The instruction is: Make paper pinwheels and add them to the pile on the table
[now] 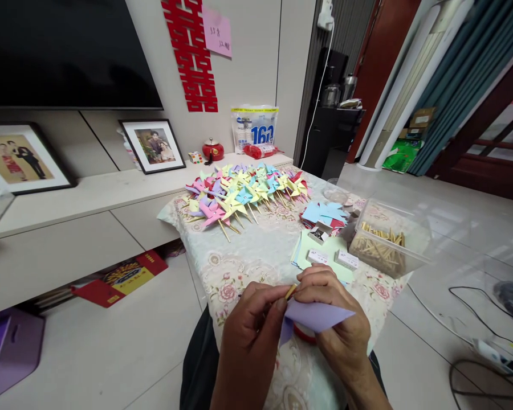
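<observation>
Close over the near part of the table, my left hand [248,330] is closed with thumb and forefinger around a short wooden stick [290,291]. My right hand [344,322] grips a folded purple paper pinwheel [318,314], its fingers meeting the stick's end. The two hands nearly touch, and the paper hides where stick and pinwheel meet. Below the paper, part of a red round object [304,335] shows. Just beyond my right hand lie pale green paper sheets [301,256], with small white boxes [347,259] and an opened box of small dark pieces [320,232] on them.
Many finished paper pinwheels [243,196] on sticks are heaped at the table's far side. Blue and red paper pieces [325,213] are stacked at right, beside a clear plastic bin [416,236] of wooden sticks [382,247]. A floral tablecloth [226,273] covers the table. Cables and a power strip [496,356] lie on the floor.
</observation>
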{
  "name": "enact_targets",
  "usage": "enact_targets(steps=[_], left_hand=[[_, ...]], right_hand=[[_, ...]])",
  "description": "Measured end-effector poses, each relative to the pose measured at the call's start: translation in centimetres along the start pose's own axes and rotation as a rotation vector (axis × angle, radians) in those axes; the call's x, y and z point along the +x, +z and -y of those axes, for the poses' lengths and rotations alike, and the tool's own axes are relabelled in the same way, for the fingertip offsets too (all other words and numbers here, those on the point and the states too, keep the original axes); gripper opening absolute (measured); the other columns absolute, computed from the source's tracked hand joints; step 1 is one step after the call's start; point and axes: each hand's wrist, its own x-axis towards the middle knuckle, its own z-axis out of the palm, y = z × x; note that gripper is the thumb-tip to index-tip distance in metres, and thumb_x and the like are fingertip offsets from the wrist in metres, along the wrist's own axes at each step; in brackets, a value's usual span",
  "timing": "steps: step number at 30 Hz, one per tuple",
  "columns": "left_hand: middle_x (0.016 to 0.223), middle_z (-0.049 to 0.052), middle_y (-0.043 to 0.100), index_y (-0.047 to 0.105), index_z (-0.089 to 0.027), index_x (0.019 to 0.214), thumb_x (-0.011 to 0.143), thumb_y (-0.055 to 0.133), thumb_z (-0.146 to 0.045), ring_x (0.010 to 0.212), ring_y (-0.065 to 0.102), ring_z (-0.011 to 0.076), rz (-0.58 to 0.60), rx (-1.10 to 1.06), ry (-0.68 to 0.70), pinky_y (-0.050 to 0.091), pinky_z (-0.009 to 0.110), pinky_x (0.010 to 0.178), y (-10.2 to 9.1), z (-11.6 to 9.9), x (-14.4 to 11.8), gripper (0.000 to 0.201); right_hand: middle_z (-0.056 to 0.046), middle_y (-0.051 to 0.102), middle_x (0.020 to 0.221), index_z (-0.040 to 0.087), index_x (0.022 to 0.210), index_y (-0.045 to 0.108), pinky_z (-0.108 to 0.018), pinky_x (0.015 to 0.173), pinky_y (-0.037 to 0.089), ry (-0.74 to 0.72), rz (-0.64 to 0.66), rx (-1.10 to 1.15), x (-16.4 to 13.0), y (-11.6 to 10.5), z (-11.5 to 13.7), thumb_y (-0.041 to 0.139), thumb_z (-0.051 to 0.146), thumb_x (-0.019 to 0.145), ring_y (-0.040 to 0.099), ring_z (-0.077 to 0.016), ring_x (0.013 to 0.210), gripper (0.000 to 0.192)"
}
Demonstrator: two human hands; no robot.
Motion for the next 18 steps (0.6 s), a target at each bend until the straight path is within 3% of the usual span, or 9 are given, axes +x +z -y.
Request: enact_targets(steps=[3,18], left_hand=[[0.087,0.003,0.068,0.078,-0.027,0.098,0.087,0.065,-0.027,0.084,0.063,0.017,-0.034,0.008,0.008,0.049,0.026,0.072,0.35,-0.2,-0.15,0.017],[0.088,0.002,0.068,0.076,-0.028,0.104,0.09,0.061,-0.023,0.082,0.064,0.0154,0.02,0.202,0.13,0.051,0.025,0.071,0.11,-0.35,-0.2,0.021]], right_hand=[[-0.004,0.062,0.089,0.021,0.097,0.065,-0.046,0.086,0.046,0.009,-0.007,-0.004,-0.18,0.05,-0.07,0.056,0.002,0.084,0.06,-0.0224,0.09,0.025],[-0.003,0.062,0.089,0.021,0.094,0.064,-0.044,0.088,0.045,0.054,-0.015,0.024,-0.34,0.03,-0.17,0.054,0.002,0.087,0.06,-0.0209,0.091,0.022]])
